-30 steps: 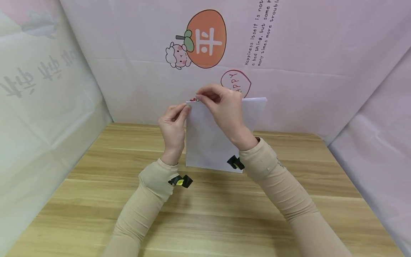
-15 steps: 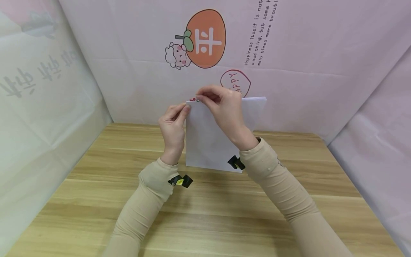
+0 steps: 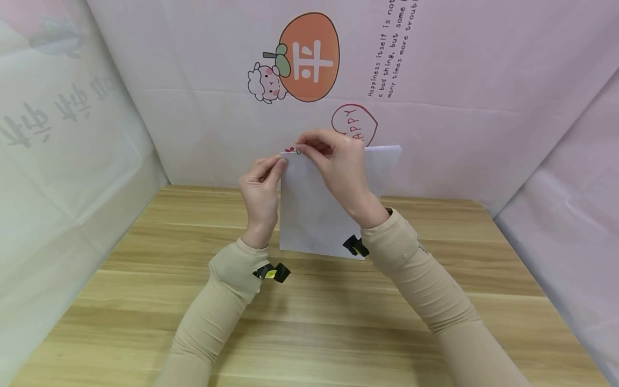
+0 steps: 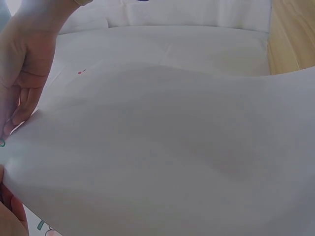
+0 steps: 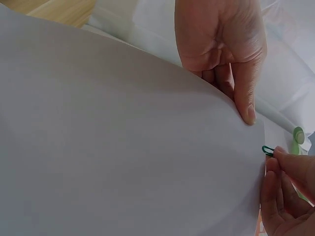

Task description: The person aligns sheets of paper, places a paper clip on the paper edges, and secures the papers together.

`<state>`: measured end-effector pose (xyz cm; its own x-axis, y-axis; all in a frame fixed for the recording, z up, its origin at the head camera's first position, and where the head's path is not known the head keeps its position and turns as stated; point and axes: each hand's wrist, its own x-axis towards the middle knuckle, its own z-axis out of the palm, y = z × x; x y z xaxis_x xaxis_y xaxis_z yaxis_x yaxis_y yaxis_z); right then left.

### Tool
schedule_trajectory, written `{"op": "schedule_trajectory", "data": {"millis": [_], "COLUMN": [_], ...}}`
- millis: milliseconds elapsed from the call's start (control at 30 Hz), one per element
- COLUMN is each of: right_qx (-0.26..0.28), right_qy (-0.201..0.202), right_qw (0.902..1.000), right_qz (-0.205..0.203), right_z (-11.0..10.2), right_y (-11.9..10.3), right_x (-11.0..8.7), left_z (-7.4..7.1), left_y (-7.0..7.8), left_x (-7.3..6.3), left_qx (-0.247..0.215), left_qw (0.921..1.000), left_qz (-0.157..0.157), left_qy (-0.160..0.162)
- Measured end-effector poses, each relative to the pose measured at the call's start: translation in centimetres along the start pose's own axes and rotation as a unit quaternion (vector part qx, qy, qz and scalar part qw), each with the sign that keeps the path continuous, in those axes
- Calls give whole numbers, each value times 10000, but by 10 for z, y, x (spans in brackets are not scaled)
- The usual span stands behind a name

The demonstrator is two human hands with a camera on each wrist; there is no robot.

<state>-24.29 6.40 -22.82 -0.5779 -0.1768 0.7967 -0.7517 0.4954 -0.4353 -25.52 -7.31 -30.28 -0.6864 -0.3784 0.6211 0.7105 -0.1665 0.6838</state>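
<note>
A thin stack of white paper sheets [image 3: 314,215] stands upright above the table, its broad face toward me. My left hand [image 3: 261,188] pinches the top left corner between thumb and fingers. Just right of that corner, my right hand [image 3: 340,166] pinches a small green paper clip [image 5: 267,150] at the top edge of the sheets. In the right wrist view the clip's looped end pokes out from the fingertips and meets the paper's edge; whether it has slid over the sheets I cannot tell. The right hand hides part of the top edge in the head view.
The wood-grain table [image 3: 309,344] spreads beneath both arms. A pale printed cloth [image 3: 203,107] with an orange fruit picture hangs behind, and white cloth walls flank both sides. Small black cameras [image 3: 280,272] sit at the wrists.
My right hand, with the paper clip, has dipped very slightly toward the paper's top edge. The left hand keeps its pinch on the corner.
</note>
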Motion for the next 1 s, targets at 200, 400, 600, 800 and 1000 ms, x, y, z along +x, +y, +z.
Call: {"op": "schedule_trajectory", "data": {"millis": [200,400,600,800,1000], "right_qx": [-16,-140,-165,-158,-260], "right_qy": [48,92,70,137,149], "right_qw": [9999,9998,9998,9995,9990], "right_qz": [-117,-133,-130,-244,-328], "right_z": [2,4,5,5,6], "right_y": [2,3,4,5,6], "right_x": [-1,-1,-3,-5,-6], "left_z": [-1,-1,-1,0,0], "left_y": [0,0,0,1,1], "left_x": [1,1,1,1,0], "left_qx": [19,28,-26,-45,-14], "left_qw": [10000,10000,10000,10000,10000], "left_qz": [-42,-34,-25,-28,5], "left_qy": [14,-9,-19,-46,-38]}}
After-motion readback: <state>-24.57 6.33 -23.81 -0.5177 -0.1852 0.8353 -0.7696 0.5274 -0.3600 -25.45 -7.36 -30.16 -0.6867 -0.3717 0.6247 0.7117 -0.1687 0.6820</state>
